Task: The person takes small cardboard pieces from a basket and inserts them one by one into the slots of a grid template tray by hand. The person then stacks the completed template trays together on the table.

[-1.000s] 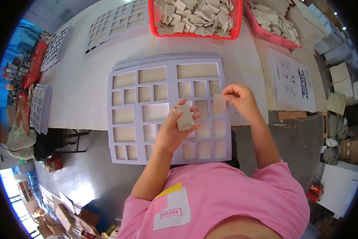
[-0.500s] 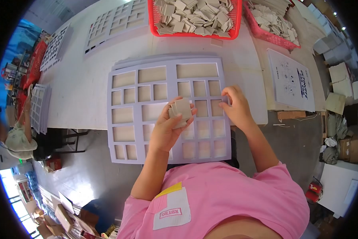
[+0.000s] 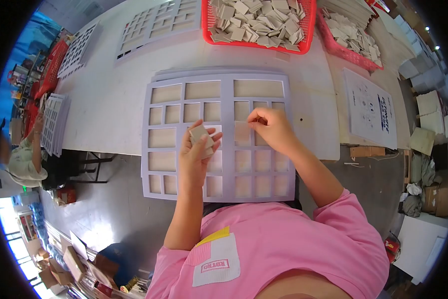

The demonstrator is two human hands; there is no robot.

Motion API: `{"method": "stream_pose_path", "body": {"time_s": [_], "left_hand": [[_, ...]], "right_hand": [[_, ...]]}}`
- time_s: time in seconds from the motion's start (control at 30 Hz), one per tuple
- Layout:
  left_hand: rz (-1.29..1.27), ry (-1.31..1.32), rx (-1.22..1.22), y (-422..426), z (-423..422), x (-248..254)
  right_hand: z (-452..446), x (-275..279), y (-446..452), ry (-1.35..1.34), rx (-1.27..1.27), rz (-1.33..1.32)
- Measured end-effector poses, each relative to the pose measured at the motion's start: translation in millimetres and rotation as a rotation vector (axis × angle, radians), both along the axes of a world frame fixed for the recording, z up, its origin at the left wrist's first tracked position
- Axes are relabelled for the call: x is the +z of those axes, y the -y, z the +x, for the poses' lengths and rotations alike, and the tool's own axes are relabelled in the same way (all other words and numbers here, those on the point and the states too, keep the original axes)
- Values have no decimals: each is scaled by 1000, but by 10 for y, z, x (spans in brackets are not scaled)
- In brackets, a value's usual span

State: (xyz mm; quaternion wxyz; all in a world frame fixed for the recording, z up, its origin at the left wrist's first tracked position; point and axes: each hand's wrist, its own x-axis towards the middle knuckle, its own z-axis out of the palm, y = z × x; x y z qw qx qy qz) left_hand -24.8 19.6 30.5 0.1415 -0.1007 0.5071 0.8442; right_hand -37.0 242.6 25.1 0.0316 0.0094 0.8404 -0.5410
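Note:
My left hand is closed around a small stack of grey-beige square cardboard pieces, above the middle of a pale lilac frame board. The board has rows of rectangular and square openings, most showing beige inside, and it lies on top of other similar boards. My right hand is over the right half of the board, thumb and forefinger pinched at the upper edge of a square opening. Whatever is between those fingertips is too small to make out.
A red basket of cardboard pieces stands at the back, beside a pink basket. A printed sheet lies at right. More frame boards lie at back left. Another person sits at left beside a stack of boards.
My right hand has moved left, from the board's right edge to an opening nearer the middle. My left hand, still with the stack, has shifted slightly left. The view has moved a little.

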Motion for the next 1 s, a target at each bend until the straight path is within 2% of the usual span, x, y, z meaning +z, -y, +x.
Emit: {"method": "stream_pose_path", "body": {"time_s": [0.17, 0.27, 0.37, 0.47, 0.57, 0.67, 0.73, 0.83, 0.93, 1.0], "left_hand": [[202, 5, 82, 161, -49, 54], [159, -6, 33, 158, -58, 23], [129, 30, -6, 99, -48, 10], [111, 29, -96, 46, -16, -32], [29, 47, -192, -64, 67, -24], [-70, 53, -251, -146, 135, -57], [-147, 36, -282, -165, 135, -37], [-325, -15, -138, -71, 77, -98], [-428, -76, 184, 72, -4, -49], [-218, -25, 260, 167, -52, -20]], "right_hand": [[-3, -94, 8, -23, 47, 115], [25, -113, 47, -20, 51, 130], [46, -221, 80, -267, 104, 401], [68, -179, 135, -287, 43, 426], [76, -99, 169, -232, 21, 130], [144, 39, 231, -72, 113, -234], [178, -5, 217, -70, 133, -214], [249, 18, 182, 30, 69, -200], [360, 56, 167, 80, 54, -66], [452, 45, 192, 69, 73, 19]]}}
